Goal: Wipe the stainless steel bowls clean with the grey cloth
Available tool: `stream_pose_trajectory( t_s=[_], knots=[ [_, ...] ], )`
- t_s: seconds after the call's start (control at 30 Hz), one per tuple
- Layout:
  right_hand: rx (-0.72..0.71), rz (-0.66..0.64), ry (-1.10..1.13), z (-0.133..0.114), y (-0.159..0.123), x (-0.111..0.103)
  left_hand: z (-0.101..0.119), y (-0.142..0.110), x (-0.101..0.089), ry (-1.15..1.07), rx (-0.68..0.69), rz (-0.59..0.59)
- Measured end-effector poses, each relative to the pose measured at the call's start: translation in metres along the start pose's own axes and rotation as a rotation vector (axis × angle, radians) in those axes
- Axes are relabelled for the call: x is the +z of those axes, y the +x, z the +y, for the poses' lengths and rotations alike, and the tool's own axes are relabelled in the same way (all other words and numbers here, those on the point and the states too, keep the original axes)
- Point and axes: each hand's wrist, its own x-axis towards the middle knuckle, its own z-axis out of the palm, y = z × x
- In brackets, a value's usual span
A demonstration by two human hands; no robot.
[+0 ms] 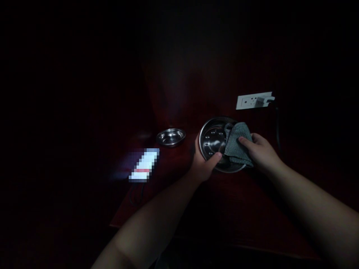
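Observation:
A shiny metal bowl [211, 140] is held up tilted over the dark red table, its inside facing me. My left hand [203, 164] grips its left side, with the thumb over the near rim and the other fingers behind it. A folded grey-green cloth [239, 144] covers the bowl's right rim and part of its inside. My right hand [262, 151] is closed on the cloth at that rim, thumb on top; its other fingers are mostly hidden.
A shallow metal dish [171, 137] sits on the table [165, 186] left of the bowl. Nearer and further left lies a blurred, bright-screened device [144, 166] with a dark cord [136, 198]. A white socket plate [254, 101] with a plug is at the back right. Surroundings are very dark.

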Motion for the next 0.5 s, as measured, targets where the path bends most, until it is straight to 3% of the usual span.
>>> stream_pose_trajectory(
  t_s=[0.1,0.3,0.5],
  knots=[
    [-0.007,0.001,-0.013,0.0022,0.0007,-0.0004,0.0008,0.0006,-0.0008,0.01,0.007,0.006],
    [-0.202,0.043,-0.333,0.0061,0.0054,-0.0059,0.0015,0.0039,-0.0033,0.033,-0.023,-0.005],
    [-0.168,-0.01,-0.242,0.0065,0.0067,-0.0058,0.0014,0.0028,-0.0037,-0.003,0.029,-0.018]
  ],
)
